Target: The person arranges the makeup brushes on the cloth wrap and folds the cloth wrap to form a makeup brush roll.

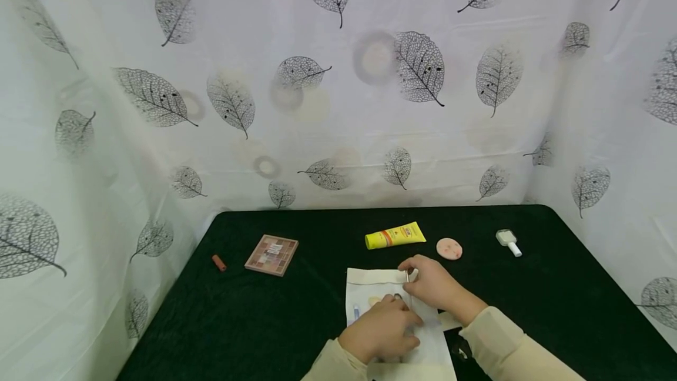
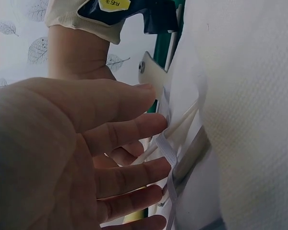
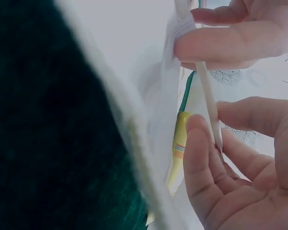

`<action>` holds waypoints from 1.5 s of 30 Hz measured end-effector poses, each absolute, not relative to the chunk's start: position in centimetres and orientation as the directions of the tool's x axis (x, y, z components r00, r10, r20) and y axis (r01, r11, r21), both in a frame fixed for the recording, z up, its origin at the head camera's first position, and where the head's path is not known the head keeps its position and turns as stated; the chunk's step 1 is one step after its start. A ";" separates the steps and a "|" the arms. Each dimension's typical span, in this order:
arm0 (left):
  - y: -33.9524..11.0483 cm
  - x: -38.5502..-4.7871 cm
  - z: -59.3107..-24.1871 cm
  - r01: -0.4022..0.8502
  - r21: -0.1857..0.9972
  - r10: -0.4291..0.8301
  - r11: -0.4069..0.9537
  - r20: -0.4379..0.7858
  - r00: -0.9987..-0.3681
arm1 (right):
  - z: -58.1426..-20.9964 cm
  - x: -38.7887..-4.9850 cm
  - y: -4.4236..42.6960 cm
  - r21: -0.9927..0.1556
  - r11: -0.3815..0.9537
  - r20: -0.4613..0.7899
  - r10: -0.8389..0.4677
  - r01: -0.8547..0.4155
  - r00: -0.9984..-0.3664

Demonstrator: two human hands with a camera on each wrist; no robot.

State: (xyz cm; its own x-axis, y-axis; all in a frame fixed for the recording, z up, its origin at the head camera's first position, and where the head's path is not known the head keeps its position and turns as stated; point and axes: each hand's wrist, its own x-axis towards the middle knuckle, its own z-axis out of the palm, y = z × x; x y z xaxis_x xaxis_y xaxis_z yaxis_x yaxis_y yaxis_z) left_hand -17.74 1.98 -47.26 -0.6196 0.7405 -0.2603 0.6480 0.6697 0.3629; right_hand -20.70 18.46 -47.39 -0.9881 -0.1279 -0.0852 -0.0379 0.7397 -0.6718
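Note:
A white fabric case (image 1: 374, 276) lies spread flat at the table's near edge. My right hand (image 1: 431, 284) is over its upper right part and pinches the end of a thin white stick (image 3: 209, 93) between thumb and fingers. The stick's other end runs under a white elastic band (image 2: 168, 149) across the case. My left hand (image 1: 383, 328) lies over the middle of the case, its fingers loosely extended and touching the band. Beside the stick, a wider greyish handle (image 2: 189, 155) also sits under the band. Partly behind the left hand are a small blue item (image 1: 357, 311) and a cream piece (image 1: 374, 300).
Across the dark green table lie a red-brown stub (image 1: 219, 263), a pinkish palette (image 1: 272, 255), a yellow tube (image 1: 395, 236), a round pink sponge (image 1: 449, 249) and a small white-handled item (image 1: 509, 243). A beige flap with a snap (image 2: 151, 74) sticks out from the case's right side.

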 end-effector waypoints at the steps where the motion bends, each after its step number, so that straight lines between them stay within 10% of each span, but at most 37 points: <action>1: 2.0 -17.8 -47.2 0.645 0.367 0.740 0.670 -0.262 -0.620 | -47.4 -20.6 18.4 -0.667 0.744 -0.085 -0.131 -0.041 -0.988; 45: 1.8 -18.2 -47.1 0.689 0.408 0.798 0.598 -0.226 -0.559 | -47.2 -18.7 17.9 -0.659 0.752 -0.247 -0.229 -0.010 -0.941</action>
